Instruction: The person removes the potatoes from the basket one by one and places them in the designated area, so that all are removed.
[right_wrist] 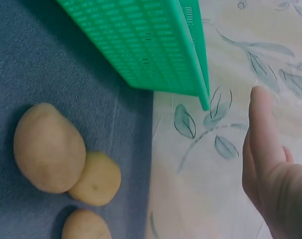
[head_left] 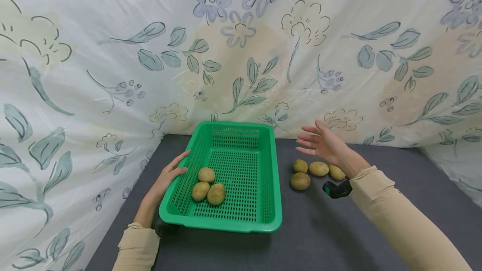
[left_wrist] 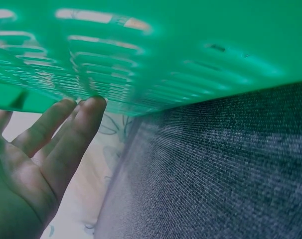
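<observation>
A green plastic basket [head_left: 278,179] with slotted walls stands on the dark table, three potatoes [head_left: 206,175] grouped in its left part. My left hand [head_left: 165,179] lies along the basket's left side. In the left wrist view, fairly straight fingers [left_wrist: 71,144] rest against the outer wall below the rim. My right hand [head_left: 325,143] hovers to the right of the basket, fingers extended and holding nothing. Below and near it, several loose potatoes [head_left: 300,181] lie on the table; the right wrist view shows a large potato [right_wrist: 49,148] beside a smaller one [right_wrist: 96,178].
A floral cloth [head_left: 233,66] hangs behind the table and along its left side. The dark tabletop [head_left: 301,237] extends in front of the basket and to the right of the loose potatoes. A black band [head_left: 337,189] sits at the right wrist.
</observation>
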The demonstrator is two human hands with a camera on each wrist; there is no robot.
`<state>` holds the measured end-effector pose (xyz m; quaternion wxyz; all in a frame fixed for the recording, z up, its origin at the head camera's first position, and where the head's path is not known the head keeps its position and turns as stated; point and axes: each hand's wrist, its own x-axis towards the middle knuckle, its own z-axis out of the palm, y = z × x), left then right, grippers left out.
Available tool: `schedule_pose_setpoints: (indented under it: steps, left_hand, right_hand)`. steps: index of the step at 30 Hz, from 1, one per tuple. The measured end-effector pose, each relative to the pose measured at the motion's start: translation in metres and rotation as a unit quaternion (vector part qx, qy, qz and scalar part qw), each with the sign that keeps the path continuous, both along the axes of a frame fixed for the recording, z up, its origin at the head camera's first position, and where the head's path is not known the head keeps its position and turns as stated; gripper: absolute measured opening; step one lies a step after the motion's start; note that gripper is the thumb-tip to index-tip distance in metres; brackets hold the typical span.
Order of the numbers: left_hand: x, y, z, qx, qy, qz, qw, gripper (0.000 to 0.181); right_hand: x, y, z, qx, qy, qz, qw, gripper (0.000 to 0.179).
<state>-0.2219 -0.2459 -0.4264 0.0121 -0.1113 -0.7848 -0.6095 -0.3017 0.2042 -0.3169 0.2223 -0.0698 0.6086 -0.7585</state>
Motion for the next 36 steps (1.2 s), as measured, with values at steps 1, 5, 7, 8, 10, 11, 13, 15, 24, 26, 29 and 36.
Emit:
schedule_pose_setpoints:
  steps: [1, 5, 7, 8, 10, 11, 13, 15, 24, 26, 29, 36]
  left_hand:
    - [0.0, 0.0, 0.0, 0.001, -0.001, 0.0, 1.0, 0.055]
    - [0.0, -0.001, 0.0, -0.002, 0.002, 0.002, 1.0, 0.056]
    - [0.0, -0.001, 0.0, -0.001, 0.002, 0.001, 1.0, 0.056]
    - [0.0, -0.001, 0.0, 0.0, 0.002, 0.001, 1.0, 0.056]
    - [0.0, -0.001, -0.001, 0.003, 0.0, -0.003, 1.0, 0.056]
    - [0.0, -0.001, 0.0, 0.006, -0.002, -0.003, 1.0, 0.056]
    - [0.0, -0.001, -0.001, 0.006, -0.003, -0.003, 1.0, 0.055]
    - [0.0, -0.002, 0.0, 0.006, -0.002, -0.004, 1.0, 0.055]
    - [0.0, -0.002, -0.002, 0.011, -0.003, -0.01, 0.9999, 0.056]
    - [0.0, -0.002, -0.002, 0.009, -0.003, -0.01, 0.9999, 0.055]
    - [0.0, -0.002, -0.002, 0.008, -0.001, -0.01, 0.9999, 0.055]
    - [-0.001, -0.001, -0.002, 0.014, -0.005, -0.009, 0.9998, 0.055]
  right_hand:
    - [-0.001, -0.003, 0.001, 0.0, 0.001, 0.002, 1.0, 0.077]
    - [-0.003, -0.015, 0.003, 0.001, 0.001, 0.006, 1.0, 0.075]
    - [-0.004, -0.021, 0.003, -0.002, -0.001, 0.007, 1.0, 0.074]
    - [-0.004, -0.024, 0.004, -0.004, 0.0, 0.009, 1.0, 0.074]
    - [-0.005, -0.028, 0.004, -0.006, 0.001, 0.013, 0.9999, 0.073]
    - [-0.005, -0.031, 0.004, -0.006, 0.003, 0.015, 0.9999, 0.073]
    - [-0.006, -0.035, 0.005, -0.004, 0.005, 0.017, 0.9998, 0.072]
    - [-0.007, -0.039, 0.005, -0.002, 0.005, 0.019, 0.9998, 0.071]
    - [-0.012, -0.06, 0.004, -0.006, -0.004, 0.019, 0.9998, 0.068]
    - [-0.012, -0.065, 0.003, -0.005, -0.001, 0.022, 0.9997, 0.068]
    - [-0.011, -0.072, 0.001, -0.009, 0.001, 0.025, 0.9996, 0.067]
    - [-0.013, -0.086, -0.004, -0.018, -0.003, 0.022, 0.9996, 0.066]
